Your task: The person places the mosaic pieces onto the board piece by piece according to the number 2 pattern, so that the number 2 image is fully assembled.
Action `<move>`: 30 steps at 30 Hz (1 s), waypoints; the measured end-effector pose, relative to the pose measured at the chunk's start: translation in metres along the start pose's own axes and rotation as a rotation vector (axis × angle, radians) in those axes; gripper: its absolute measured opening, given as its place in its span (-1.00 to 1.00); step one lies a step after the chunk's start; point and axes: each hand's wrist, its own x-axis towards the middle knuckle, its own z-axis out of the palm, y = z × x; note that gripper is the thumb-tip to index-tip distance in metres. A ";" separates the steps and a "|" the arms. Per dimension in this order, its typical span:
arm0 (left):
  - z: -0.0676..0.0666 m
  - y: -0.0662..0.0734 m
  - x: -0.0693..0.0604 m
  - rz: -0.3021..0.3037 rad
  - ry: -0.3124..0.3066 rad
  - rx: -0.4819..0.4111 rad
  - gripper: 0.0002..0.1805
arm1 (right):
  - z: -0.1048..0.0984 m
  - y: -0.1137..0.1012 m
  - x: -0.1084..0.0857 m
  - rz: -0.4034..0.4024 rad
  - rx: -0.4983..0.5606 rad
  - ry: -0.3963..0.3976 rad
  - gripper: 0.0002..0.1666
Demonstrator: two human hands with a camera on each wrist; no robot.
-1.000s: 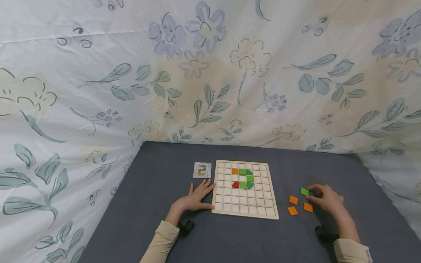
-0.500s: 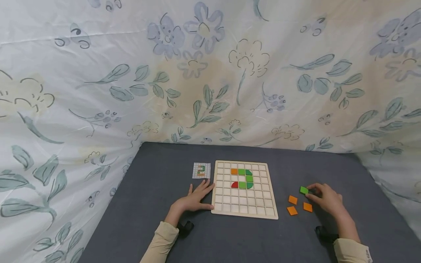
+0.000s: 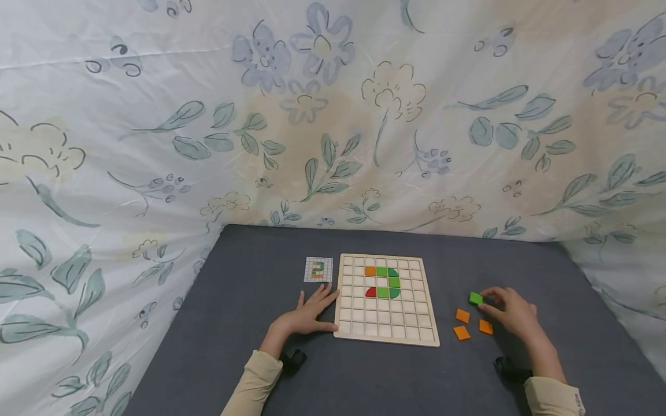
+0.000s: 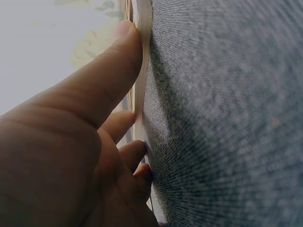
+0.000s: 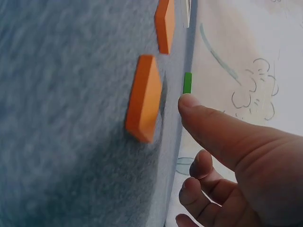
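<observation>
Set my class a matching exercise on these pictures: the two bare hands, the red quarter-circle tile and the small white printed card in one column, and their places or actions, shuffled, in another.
Column one
1. The left hand
2. The right hand
3. The red quarter-circle tile
4. The small white printed card

Column two
A. Lies on the dark grey tabletop, beyond the other column's first item
B. Pinches a green square tile
C. Lies within the grid of the pale wooden board
D. Touches the board's left edge

Right pairs: 1-D, 2-B, 3-C, 4-A
</observation>
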 end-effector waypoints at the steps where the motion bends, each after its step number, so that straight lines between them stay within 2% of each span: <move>1: 0.000 0.000 0.000 0.000 0.000 0.000 -0.10 | 0.000 -0.001 0.000 -0.005 0.004 0.001 -0.57; 30: -0.001 0.002 -0.001 0.008 -0.001 -0.015 -0.11 | 0.008 -0.038 0.008 -0.106 0.036 0.035 -0.64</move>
